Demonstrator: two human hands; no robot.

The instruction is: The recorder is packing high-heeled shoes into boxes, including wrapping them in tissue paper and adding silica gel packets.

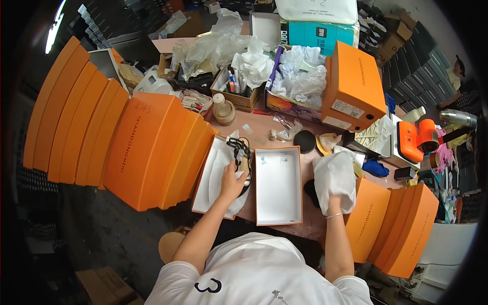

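Observation:
In the shoebox base (pixel 202 195) at centre left lies a sandal (pixel 243 157) with black straps and a pale inner side, among white tissue paper (pixel 218 168). My left hand (pixel 233 183) is closed on the sandal; some of its fingers are hidden. To the right stands an orange-edged box part (pixel 278 188), white inside, with nothing in it but small printed marks. Farther right, a crumpled white bag or sheet (pixel 333 175) covers my right hand (pixel 335 202) down to the wrist, so its fingers do not show. A dark object (pixel 311 193) sits partly hidden beside it.
Orange shoeboxes (pixel 145 147) stand in a row at left, with more boxes (pixel 394 223) at right. Behind are a paper-filled carton (pixel 300 76), a pen box (pixel 236 86), a bottle (pixel 222 109), a black round lid (pixel 305 141) and an orange tool (pixel 419 140).

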